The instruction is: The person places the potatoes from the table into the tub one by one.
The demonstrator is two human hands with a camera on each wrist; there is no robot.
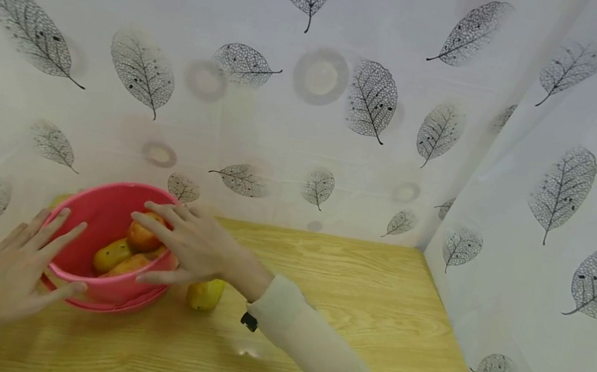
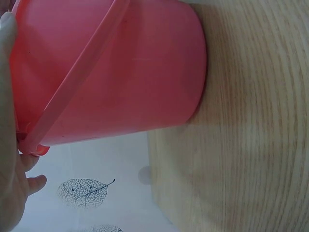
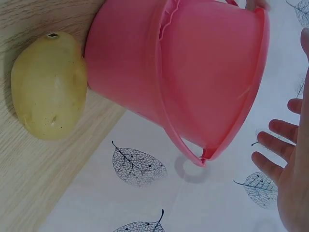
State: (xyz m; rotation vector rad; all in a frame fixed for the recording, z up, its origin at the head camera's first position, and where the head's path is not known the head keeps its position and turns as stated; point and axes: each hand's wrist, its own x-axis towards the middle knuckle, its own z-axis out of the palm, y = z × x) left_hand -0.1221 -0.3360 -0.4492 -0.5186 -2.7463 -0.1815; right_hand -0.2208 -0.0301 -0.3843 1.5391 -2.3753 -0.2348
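Note:
A pink bucket [image 1: 97, 290] with a handle stands at the table's left; several orange and yellow fruits [image 1: 112, 255] lie inside it. Spread fingers of my left hand [image 1: 13, 276] are at its left rim; in the left wrist view the thumb and fingertips show beside the bucket [image 2: 130, 72]. My right hand [image 1: 194, 241] hovers over the right rim with its fingers extended, holding nothing. The right wrist view shows this hand [image 3: 292, 169] apart from the bucket wall. A yellow mango-like fruit [image 3: 50, 87] lies on the table just right of the bucket, below the right wrist.
The wooden table [image 1: 360, 315] extends to the right of the bucket. White sheeting [image 1: 307, 135] with a leaf print hangs behind the table and along its right side. A yellowish thing [image 1: 59, 199] peeks out behind the bucket's far left rim, mostly hidden.

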